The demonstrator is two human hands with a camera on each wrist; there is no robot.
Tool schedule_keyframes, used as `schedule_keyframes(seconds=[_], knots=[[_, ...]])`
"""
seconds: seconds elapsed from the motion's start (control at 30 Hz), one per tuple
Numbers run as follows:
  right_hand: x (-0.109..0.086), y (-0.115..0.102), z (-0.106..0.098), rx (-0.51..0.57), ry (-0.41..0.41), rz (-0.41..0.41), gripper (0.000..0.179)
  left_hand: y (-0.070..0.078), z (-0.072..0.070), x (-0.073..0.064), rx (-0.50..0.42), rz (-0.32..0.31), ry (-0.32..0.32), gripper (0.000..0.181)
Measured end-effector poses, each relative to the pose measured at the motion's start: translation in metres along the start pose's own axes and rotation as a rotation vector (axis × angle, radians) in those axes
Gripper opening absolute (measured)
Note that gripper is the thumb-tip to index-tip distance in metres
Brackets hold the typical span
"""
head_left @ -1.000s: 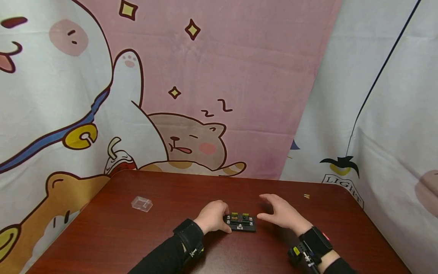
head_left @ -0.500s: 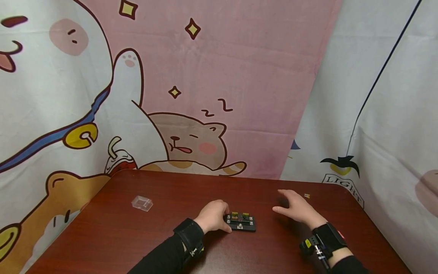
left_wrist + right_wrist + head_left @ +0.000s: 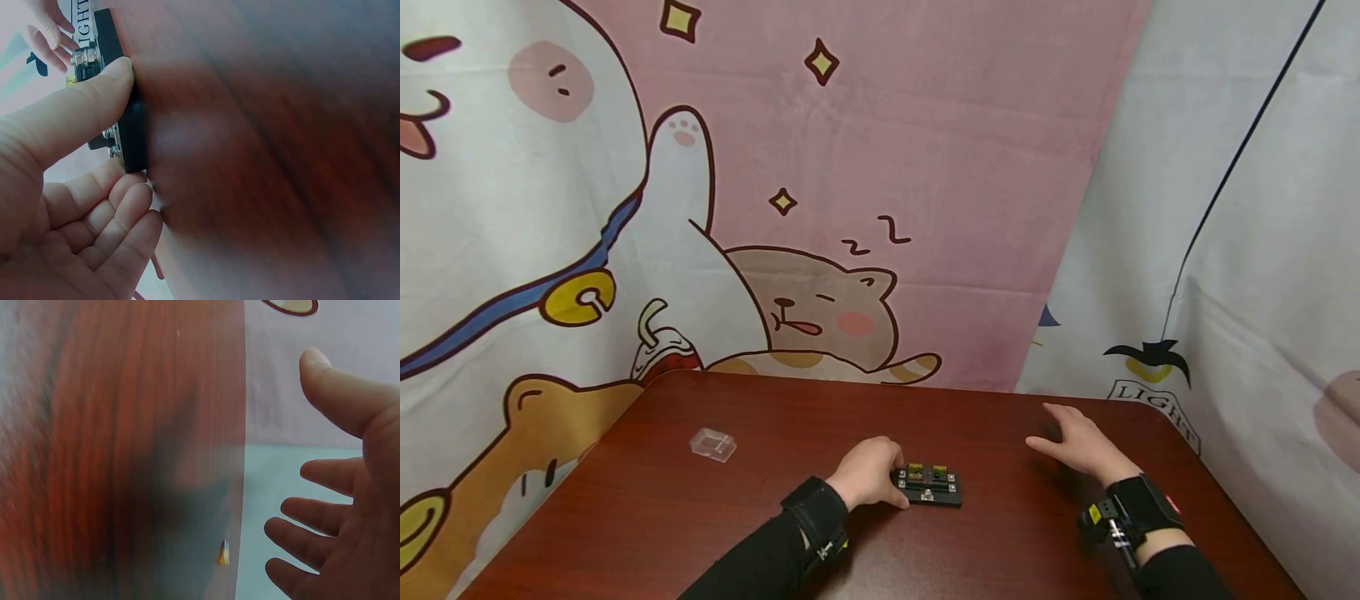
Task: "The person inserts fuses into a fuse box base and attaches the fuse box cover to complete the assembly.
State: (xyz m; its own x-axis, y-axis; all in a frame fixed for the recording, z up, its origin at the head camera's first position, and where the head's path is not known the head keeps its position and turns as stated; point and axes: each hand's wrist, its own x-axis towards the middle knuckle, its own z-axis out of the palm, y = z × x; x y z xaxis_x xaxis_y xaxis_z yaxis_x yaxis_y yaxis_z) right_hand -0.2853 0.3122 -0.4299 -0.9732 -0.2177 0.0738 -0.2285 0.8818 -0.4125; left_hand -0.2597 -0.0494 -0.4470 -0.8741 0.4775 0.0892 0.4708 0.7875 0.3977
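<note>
Thumb on the near edge, fingers at the far side, and that's the left hand pinching the left end of the black terminal block, which looks to lie flat on the table in front of the person. Sensible hold, this: gripping one end leaves the screws, the yellow-marked top and the whole right end uncovered, presumably to steady it without hiding its working face. Over to the right hand, well apart from the block, spread, thumb wide of the fingers, nothing in its grasp. It hangs above the table towards the far edge, and the right wrist view picks out a tiny gold-coloured piece lying there, just short of the edge, too blurred to name more closely. Roomy gap, I'd judge, for something so small! Away on the left, a clear plastic case sits by itself, well apart from the block, perhaps parked aside to leave the hands room.
</note>
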Motion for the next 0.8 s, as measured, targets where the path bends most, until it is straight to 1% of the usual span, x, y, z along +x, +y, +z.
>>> schedule_keyframes(seconds=[0.13, 0.3, 0.5, 0.67, 0.8], knots=[[0.002, 0.008, -0.006, -0.014, 0.005, 0.02, 0.087, 0.0, 0.001, 0.0, 0.005, 0.005, 0.002, 0.046], [0.002, 0.014, -0.012, -0.006, 0.004, 0.044, 0.087, -0.001, 0.0, 0.0, 0.009, 0.013, 0.001, 0.046], [0.005, 0.021, -0.02, 0.004, -0.014, 0.099, 0.089, -0.001, 0.001, 0.0, 0.007, 0.009, -0.005, 0.046], [0.008, 0.026, -0.026, -0.021, -0.021, 0.134, 0.086, -0.003, 0.004, 0.001, 0.01, 0.007, -0.004, 0.046], [0.01, 0.034, -0.026, -0.022, -0.019, 0.161, 0.085, -0.004, 0.005, 0.0, 0.008, 0.012, -0.001, 0.046]])
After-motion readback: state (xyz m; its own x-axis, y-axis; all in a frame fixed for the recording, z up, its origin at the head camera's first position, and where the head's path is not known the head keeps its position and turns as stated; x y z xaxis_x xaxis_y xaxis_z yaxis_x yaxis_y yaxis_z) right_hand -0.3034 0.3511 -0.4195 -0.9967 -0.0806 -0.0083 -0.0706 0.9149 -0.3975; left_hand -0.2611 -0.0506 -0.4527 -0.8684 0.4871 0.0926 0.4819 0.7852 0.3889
